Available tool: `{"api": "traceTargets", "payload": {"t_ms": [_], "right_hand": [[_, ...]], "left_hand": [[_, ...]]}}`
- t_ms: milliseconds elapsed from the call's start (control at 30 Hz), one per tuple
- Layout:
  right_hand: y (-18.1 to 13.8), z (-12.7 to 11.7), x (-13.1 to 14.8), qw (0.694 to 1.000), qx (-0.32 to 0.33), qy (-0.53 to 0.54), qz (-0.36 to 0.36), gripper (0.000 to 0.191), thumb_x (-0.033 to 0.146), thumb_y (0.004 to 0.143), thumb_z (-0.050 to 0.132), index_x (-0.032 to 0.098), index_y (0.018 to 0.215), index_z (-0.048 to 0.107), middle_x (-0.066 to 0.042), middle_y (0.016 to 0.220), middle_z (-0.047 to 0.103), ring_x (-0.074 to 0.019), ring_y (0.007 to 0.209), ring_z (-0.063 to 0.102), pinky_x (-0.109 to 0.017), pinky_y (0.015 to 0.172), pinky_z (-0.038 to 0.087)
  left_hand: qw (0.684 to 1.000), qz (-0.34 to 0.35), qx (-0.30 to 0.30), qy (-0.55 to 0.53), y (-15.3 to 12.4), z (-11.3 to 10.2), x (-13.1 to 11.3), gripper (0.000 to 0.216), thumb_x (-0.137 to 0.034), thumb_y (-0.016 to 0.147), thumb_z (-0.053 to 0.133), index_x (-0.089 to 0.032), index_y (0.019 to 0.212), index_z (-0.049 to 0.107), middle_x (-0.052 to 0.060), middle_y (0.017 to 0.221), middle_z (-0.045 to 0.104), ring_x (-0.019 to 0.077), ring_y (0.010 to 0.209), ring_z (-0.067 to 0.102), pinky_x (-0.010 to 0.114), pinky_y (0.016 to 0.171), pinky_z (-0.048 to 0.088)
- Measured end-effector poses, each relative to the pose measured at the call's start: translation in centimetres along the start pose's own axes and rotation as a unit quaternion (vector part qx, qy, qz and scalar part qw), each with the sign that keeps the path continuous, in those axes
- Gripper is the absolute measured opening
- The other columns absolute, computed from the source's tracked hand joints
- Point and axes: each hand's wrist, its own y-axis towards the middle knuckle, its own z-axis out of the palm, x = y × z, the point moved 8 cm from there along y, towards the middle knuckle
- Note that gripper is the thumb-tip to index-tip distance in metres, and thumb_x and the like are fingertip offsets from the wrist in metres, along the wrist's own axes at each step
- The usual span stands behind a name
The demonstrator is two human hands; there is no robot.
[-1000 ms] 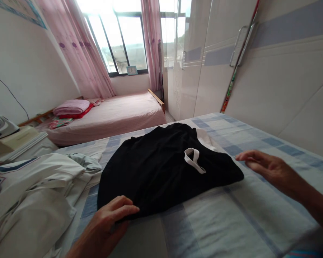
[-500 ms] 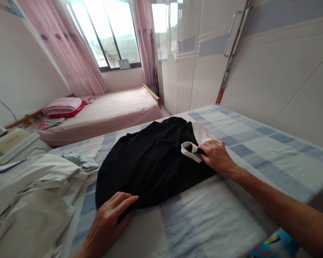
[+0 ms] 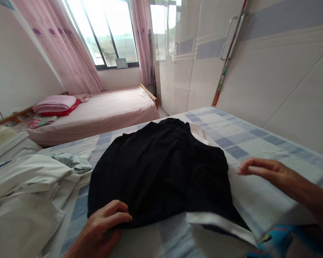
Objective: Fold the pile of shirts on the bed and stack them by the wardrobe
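Note:
A black shirt [image 3: 156, 172] with white trim lies spread on the checked bed sheet [image 3: 237, 152]. Its white-edged sleeve [image 3: 218, 220] reaches toward the near side of the bed, and a pale part [image 3: 200, 133] shows at the far right edge. My left hand [image 3: 104, 222] grips the shirt's near left edge, fingers on top and thumb below. To the right of the shirt, my right hand [image 3: 269, 173] hovers with its fingers stretched out, holding nothing and apart from the cloth.
Crumpled white and grey clothes [image 3: 29, 200] lie at the left. Beyond is a second bed [image 3: 110, 107] with a folded pink blanket [image 3: 55, 104]. A wardrobe [image 3: 280, 71] lines the right side. A small clock [image 3: 121, 63] stands on the windowsill.
My right hand has let go of the white-trimmed sleeve and moved right. The sleeve, folded over the shirt before, now extends toward the near edge. My left hand stays at the shirt's edge.

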Motion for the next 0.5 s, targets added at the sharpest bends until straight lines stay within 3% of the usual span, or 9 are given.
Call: {"api": "traceTargets", "payload": {"t_ms": [67, 100, 200, 300, 400, 500], "right_hand": [[2.0, -1.6, -1.7, 0.991, -0.123, -0.033, 0.05, 0.046, 0.063, 0.078, 0.052, 0.022, 0.09, 0.068, -0.008, 0.092, 0.071, -0.0258, 0.088, 0.066, -0.037, 0.08, 0.052], [3.3, -1.4, -2.3, 0.986, -0.139, -0.056, 0.068, 0.05, 0.065, 0.078, 0.048, 0.022, 0.093, 0.068, -0.008, 0.091, 0.071, -0.0256, 0.084, 0.066, -0.036, 0.074, 0.053], [6.9, 1.0, -1.6, 0.983, -0.105, -0.144, 0.047, 0.049, 0.063, 0.08, 0.045, 0.022, 0.095, 0.068, -0.007, 0.091, 0.072, -0.0253, 0.08, 0.066, -0.035, 0.068, 0.052], [8.8, 2.5, 1.3, 0.972, -0.114, -0.206, -0.012, 0.036, 0.046, 0.077, 0.055, 0.023, 0.101, 0.068, -0.003, 0.088, 0.072, -0.0233, 0.079, 0.066, -0.032, 0.071, 0.05], [8.3, 0.7, 3.9, 0.954, -0.214, -0.209, -0.024, 0.042, 0.03, 0.074, 0.051, 0.021, 0.113, 0.064, -0.002, 0.084, 0.071, -0.0185, 0.065, 0.063, -0.03, 0.066, 0.049], [6.7, -2.3, 4.5, 0.919, -0.301, -0.251, -0.048, 0.043, 0.023, 0.074, 0.044, 0.021, 0.114, 0.062, -0.005, 0.099, 0.07, -0.0221, 0.078, 0.065, -0.035, 0.075, 0.049]], "left_hand": [[1.0, -0.007, 0.001, 0.026, 0.1, 0.2, 0.4, 0.048, -0.007, 0.066, 0.053, -0.031, 0.105, 0.066, 0.0, 0.103, 0.067, 0.0136, 0.092, 0.066, 0.016, 0.078, 0.051], [0.999, -0.013, 0.001, 0.037, 0.1, 0.3, 0.7, 0.051, -0.006, 0.065, 0.055, -0.031, 0.108, 0.065, 0.0, 0.104, 0.067, 0.0139, 0.092, 0.066, 0.016, 0.079, 0.052], [0.998, -0.026, 0.004, 0.048, 0.0, 0.6, 1.5, 0.048, -0.006, 0.064, 0.056, -0.031, 0.104, 0.066, 0.001, 0.1, 0.067, 0.014, 0.089, 0.066, 0.018, 0.077, 0.053], [0.999, -0.02, -0.004, 0.028, 0.0, 0.4, 1.4, 0.04, -0.005, 0.07, 0.054, -0.029, 0.1, 0.067, 0.001, 0.093, 0.066, 0.012, 0.083, 0.065, 0.016, 0.072, 0.052], [1.0, -0.003, -0.017, -0.012, 0.2, -0.2, 0.6, 0.038, -0.006, 0.077, 0.05, -0.028, 0.104, 0.066, 0.001, 0.089, 0.063, 0.01, 0.079, 0.064, 0.015, 0.069, 0.05], [0.999, 0.013, -0.002, -0.044, 0.4, -0.2, -0.6, 0.04, -0.005, 0.076, 0.048, -0.028, 0.103, 0.065, 0.0, 0.086, 0.062, 0.0097, 0.076, 0.063, 0.015, 0.066, 0.049]]}}
